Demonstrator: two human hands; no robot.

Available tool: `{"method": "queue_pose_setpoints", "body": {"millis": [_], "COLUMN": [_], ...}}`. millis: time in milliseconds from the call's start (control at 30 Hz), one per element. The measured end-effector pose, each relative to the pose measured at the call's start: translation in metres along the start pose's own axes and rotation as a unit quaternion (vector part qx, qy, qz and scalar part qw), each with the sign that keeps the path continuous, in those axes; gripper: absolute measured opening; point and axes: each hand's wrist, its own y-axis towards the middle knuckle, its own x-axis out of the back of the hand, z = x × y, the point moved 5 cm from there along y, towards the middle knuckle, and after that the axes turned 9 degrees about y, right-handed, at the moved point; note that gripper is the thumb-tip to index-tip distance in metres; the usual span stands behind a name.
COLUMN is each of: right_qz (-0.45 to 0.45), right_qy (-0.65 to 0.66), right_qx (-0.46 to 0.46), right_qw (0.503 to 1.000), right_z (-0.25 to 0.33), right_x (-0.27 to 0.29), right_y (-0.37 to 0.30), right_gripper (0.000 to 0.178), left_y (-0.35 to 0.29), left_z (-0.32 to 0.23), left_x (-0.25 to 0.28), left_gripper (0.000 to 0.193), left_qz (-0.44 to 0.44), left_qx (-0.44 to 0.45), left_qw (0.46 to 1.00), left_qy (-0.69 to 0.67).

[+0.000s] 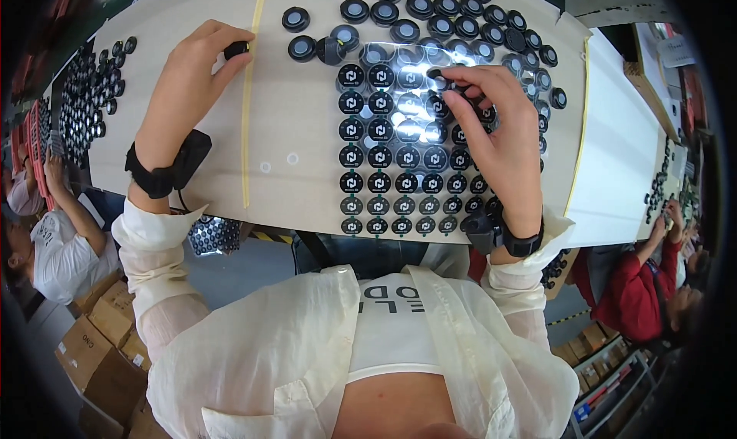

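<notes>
My left hand (188, 82) holds a small black round cap (236, 49) between thumb and fingertips, just left of a yellow strip (252, 93) on the table. My right hand (491, 132) rests over a clear sheet of round black stickers (384, 159) with white marks, and its fingertips pinch one black sticker (439, 76) near the sheet's top. Several loose black round caps (430, 13) lie beyond the sheet. Both wrists wear black bands.
The beige table (307, 174) has a white board (614, 147) at its right. More black caps (88, 93) lie at the far left. A person in white (50, 247) sits at the left, a person in red (637, 285) at the right. Cardboard boxes (100, 339) stand lower left.
</notes>
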Motion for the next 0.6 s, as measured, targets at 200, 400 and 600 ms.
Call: {"method": "queue_pose_setpoints", "body": {"millis": [200, 400, 600], "right_qz": [0.060, 0.101, 0.240], "right_qy": [-0.089, -0.113, -0.159], "right_qx": [0.048, 0.115, -0.052], "right_qw": [0.993, 0.982, 0.956], "right_z": [0.007, -0.001, -0.012], "right_x": [-0.011, -0.025, -0.033], "right_y": [0.005, 0.034, 0.065], "right_gripper": [0.023, 0.023, 0.018], "left_y": [-0.002, 0.004, 0.001], "left_z": [-0.086, -0.126, -0.132], "left_x": [-0.005, -0.043, -0.053], "left_gripper": [0.033, 0.045, 0.049], "left_qz": [-0.094, -0.172, -0.173], "left_qx": [-0.136, -0.214, -0.174], "left_qw": [0.984, 0.956, 0.963], "left_qy": [-0.065, 0.100, 0.113]}}
